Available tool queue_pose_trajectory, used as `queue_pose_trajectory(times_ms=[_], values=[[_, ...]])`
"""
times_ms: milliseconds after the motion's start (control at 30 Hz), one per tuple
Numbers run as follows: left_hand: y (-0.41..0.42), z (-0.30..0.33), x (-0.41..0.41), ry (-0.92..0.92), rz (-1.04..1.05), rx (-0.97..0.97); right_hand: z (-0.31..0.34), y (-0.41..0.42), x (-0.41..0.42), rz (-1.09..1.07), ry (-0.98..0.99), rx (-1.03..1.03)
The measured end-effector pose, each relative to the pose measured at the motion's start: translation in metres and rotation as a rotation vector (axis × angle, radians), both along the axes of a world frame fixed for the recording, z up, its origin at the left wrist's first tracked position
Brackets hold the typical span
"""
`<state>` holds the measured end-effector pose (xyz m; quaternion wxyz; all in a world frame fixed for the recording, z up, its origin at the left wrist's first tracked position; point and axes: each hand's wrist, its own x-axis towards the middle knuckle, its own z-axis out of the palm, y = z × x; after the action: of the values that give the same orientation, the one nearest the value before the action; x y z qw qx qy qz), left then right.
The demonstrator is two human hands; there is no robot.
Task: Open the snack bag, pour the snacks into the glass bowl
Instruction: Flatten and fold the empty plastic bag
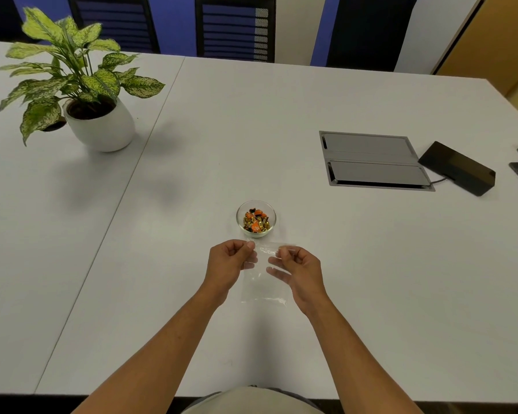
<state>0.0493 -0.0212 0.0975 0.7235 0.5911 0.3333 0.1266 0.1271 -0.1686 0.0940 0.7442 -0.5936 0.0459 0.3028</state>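
A small glass bowl [256, 218] stands on the white table, holding orange, gold and black wrapped snacks. Just in front of it I hold a clear plastic snack bag [263, 286] that looks empty. My left hand [229, 265] pinches the bag's top left corner. My right hand [298, 273] pinches the top edge further right, with its fingers spread behind the film. The bag hangs down between both hands, close above the table.
A potted plant [99, 121] in a white pot stands at the back left. A grey cable hatch [374, 161] is set into the table at the right, with a black device [458, 168] beside it. Chairs [235, 28] line the far edge.
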Motion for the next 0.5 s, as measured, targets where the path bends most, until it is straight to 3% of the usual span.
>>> queue_pose_trajectory(times_ms=[333, 500], values=[[0.0004, -0.0013, 0.0017, 0.014, 0.051, 0.124, 0.0002, 0.0026, 0.0005, 0.033, 0.012, 0.013], [-0.0018, 0.0004, 0.0019, -0.002, 0.081, 0.079, -0.0008, 0.0060, 0.0013, 0.007, 0.020, 0.000]])
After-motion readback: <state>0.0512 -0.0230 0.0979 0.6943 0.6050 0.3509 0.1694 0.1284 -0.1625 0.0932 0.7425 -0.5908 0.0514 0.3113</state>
